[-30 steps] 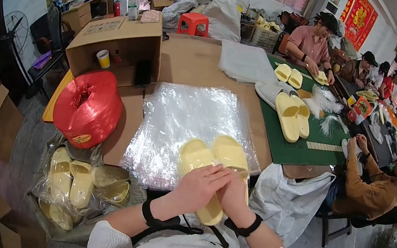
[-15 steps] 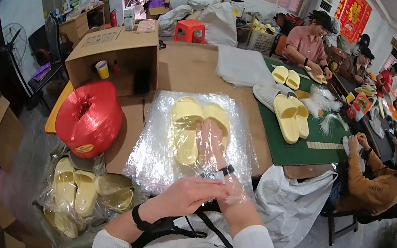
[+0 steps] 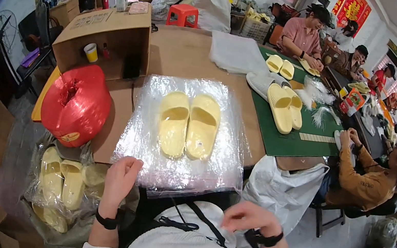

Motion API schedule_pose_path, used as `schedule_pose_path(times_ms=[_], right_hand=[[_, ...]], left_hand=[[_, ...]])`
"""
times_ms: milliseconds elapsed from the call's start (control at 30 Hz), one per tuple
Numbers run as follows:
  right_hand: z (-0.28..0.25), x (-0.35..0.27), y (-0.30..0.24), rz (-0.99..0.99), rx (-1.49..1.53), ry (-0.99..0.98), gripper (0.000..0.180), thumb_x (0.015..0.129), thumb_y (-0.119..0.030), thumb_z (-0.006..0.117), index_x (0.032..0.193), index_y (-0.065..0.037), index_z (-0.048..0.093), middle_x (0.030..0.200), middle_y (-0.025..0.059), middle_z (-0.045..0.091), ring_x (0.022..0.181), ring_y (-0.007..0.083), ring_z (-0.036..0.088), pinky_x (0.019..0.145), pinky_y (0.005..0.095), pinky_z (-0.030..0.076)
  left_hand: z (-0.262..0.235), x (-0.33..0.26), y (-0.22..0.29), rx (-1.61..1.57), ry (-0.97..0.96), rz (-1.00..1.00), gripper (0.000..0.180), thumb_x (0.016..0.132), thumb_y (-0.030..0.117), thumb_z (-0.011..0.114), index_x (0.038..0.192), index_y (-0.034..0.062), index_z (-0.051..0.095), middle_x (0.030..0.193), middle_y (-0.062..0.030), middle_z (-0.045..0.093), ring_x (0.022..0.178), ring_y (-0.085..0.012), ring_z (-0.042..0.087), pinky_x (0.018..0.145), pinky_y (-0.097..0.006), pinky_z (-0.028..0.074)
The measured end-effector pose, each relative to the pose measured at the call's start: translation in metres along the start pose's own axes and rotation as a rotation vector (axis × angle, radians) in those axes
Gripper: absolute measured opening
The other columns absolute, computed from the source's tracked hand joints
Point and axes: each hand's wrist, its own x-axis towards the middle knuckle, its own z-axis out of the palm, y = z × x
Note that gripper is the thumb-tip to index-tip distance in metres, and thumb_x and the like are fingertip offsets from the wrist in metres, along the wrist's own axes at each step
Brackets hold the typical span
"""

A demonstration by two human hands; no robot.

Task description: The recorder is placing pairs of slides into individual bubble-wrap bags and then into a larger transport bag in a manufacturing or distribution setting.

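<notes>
A pair of pale yellow slippers [image 3: 171, 140] lies side by side inside a clear plastic bag [image 3: 229, 144], on top of a stack of similar bags. At the near left corner of the stack is my left hand [image 3: 121, 177], its fingers bent and pressed together. Whether they pinch the film is hidden. My right hand [image 3: 253, 219] hovers off the near right corner, apart from the bags, its fingers loosely bent and somewhat blurred, with nothing visible in them.
Left of the bags stand a red roll of plastic twine [image 3: 77, 105] and an open cardboard box [image 3: 103, 33]. Bagged slippers [image 3: 72, 184] lie lower left. On a green mat [image 3: 264, 134] at right are more yellow slippers [image 3: 280, 108]. A co-worker [image 3: 375, 173] sits at right.
My right hand has come out of the bag and moved back to the right. My left hand has left the right wrist and moved left to the bag stack's corner.
</notes>
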Motion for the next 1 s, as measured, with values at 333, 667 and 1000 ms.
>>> schedule_pose_path(times_ms=[333, 667, 1000], right_hand=[[-0.052, 0.022, 0.026, 0.038, -0.017, 0.853, 0.021, 0.089, -0.022, 0.071, 0.093, -0.001, 0.069, 0.080, -0.0013, 0.065, 0.072, 0.0056, 0.056, 0.063, 0.0210, 0.045], [-0.056, 0.033, 0.025, 0.190, -0.253, 0.882, 0.028, 0.087, -0.030, 0.073, 0.093, -0.002, 0.072, 0.079, -0.0003, 0.067, 0.069, 0.0078, 0.057, 0.061, 0.0240, 0.046], [-0.068, 0.025, 0.026, -0.005, 0.164, 0.680, 0.015, 0.091, -0.016, 0.068, 0.099, -0.003, 0.068, 0.088, 0.0025, 0.071, 0.063, 0.0056, 0.056, 0.053, 0.0186, 0.042]], left_hand=[[0.016, 0.000, -0.016, -0.189, -0.388, -0.114, 0.020, 0.085, 0.019, 0.071, 0.086, -0.0008, 0.072, 0.063, 0.0023, 0.061, 0.056, -0.0025, 0.048, 0.048, -0.023, 0.035], [0.001, 0.004, -0.017, -0.350, -0.414, -0.212, 0.019, 0.089, 0.018, 0.067, 0.096, 0.0005, 0.071, 0.076, 0.0002, 0.069, 0.052, -0.0024, 0.045, 0.047, -0.019, 0.035], [-0.008, 0.011, -0.035, -0.486, -0.345, -0.211, 0.015, 0.092, 0.012, 0.062, 0.097, 0.0006, 0.070, 0.083, -0.0034, 0.071, 0.051, -0.0044, 0.050, 0.047, -0.019, 0.038]])
